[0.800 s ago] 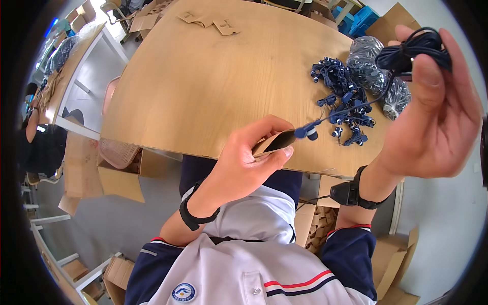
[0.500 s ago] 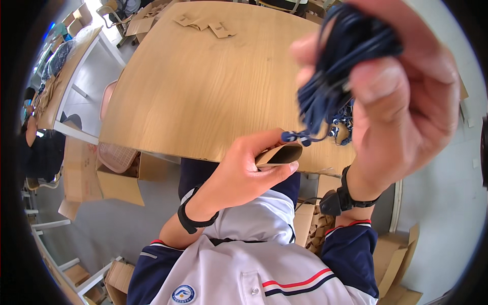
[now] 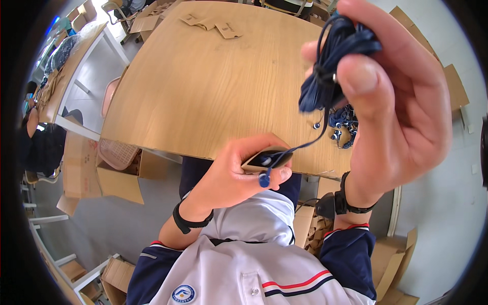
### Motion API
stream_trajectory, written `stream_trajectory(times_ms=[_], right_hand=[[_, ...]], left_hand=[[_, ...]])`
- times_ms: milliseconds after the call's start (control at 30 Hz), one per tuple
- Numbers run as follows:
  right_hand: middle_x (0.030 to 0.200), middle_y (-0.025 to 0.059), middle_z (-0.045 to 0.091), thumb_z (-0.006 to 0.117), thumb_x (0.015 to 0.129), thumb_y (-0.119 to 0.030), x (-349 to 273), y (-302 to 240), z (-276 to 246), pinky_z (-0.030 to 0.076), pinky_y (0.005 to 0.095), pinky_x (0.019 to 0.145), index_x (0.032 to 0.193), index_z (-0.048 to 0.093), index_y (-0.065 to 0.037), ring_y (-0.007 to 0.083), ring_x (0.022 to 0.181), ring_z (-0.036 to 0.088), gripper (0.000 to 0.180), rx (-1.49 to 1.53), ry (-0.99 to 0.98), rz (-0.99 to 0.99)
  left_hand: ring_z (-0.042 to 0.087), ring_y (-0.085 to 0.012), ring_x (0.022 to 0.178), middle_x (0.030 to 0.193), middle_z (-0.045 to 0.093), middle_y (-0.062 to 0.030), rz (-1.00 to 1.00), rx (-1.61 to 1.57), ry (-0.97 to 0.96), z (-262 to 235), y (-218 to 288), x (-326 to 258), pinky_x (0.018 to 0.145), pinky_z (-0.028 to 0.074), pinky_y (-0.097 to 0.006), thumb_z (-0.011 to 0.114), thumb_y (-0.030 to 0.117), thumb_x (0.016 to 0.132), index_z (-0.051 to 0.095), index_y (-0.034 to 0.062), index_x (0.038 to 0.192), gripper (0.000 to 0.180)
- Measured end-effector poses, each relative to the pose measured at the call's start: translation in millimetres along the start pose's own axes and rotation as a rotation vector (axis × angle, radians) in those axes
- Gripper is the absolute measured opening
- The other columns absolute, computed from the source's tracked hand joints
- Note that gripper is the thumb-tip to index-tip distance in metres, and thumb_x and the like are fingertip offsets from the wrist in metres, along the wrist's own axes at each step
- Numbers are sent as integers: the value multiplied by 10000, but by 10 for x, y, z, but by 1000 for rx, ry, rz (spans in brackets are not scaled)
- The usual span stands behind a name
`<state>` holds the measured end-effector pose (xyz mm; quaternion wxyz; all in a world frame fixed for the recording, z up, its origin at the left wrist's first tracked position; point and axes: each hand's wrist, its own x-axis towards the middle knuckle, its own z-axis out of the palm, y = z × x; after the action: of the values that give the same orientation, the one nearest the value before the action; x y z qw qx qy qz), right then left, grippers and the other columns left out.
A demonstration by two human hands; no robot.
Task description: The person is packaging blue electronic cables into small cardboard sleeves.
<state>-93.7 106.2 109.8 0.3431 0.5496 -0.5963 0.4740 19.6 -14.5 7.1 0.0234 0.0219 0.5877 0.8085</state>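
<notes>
My right hand (image 3: 391, 96) is raised at the upper right, its thumb and fingers pinching a tied bundle of dark blue earphones (image 3: 333, 63). From the bundle a cord runs down to the left. My left hand (image 3: 236, 168) is wrapped round a small brown cardboard sleeve (image 3: 254, 163), its open mouth facing up and right. One earbud sits inside that mouth, while a second blue earbud (image 3: 264, 180) hangs outside over the near edge, beside my left thumb. Behind my right hand, a pile of blue and white earphones (image 3: 343, 122) lies on the wooden table (image 3: 203, 91).
Several flat cardboard sleeves (image 3: 229, 29) lie at the table's far edge. An open carton with a pink plastic basket (image 3: 118, 152) stands on the floor at left. Another carton (image 3: 312, 229) of cardboard pieces sits by my right side. A person in dark clothes (image 3: 43, 150) is at a table far left.
My right hand has moved slightly left with the earphone bundle. The earbuds have dropped to the sleeve's mouth, one going inside and one hanging outside. My left hand has tilted the sleeve and shifted slightly left.
</notes>
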Motion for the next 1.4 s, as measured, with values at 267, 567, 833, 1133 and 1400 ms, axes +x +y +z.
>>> stream_trajectory(times_ms=[267,567,833,1133,1400], right_hand=[[930,278,684,621,934,-107,-13,-3,-5,557,304,774,1225,547,139,262,836,688,388,-75,84,108],[922,279,684,616,934,-95,-43,-31,-11,556,301,769,1223,546,142,260,826,688,380,-134,196,158],[904,277,677,612,852,18,-338,-92,-160,554,331,637,1148,580,133,269,736,672,320,347,-179,75],[925,187,700,719,736,29,-490,81,99,547,324,651,1044,675,29,295,784,680,312,-187,-85,-291],[972,221,688,718,747,44,-706,-133,36,556,335,620,1039,653,28,309,789,677,299,-7,-94,-206]], left_hand=[[607,-122,748,827,642,-53,131,135,-160,21,-66,47,689,488,-259,693,6,791,639,-1,891,114],[600,-127,752,846,644,-59,158,143,-251,36,-104,36,717,473,-267,733,37,783,638,2,884,144],[618,-87,778,877,655,-36,-54,-254,-98,73,-69,-29,668,533,-249,739,125,845,638,9,1002,220],[644,-106,789,883,668,-39,25,-201,-150,48,-150,26,703,543,-255,737,94,846,630,-10,1045,249],[681,-139,808,929,698,-72,-29,-377,0,41,-226,52,723,549,-262,720,81,863,580,-11,1214,389]])
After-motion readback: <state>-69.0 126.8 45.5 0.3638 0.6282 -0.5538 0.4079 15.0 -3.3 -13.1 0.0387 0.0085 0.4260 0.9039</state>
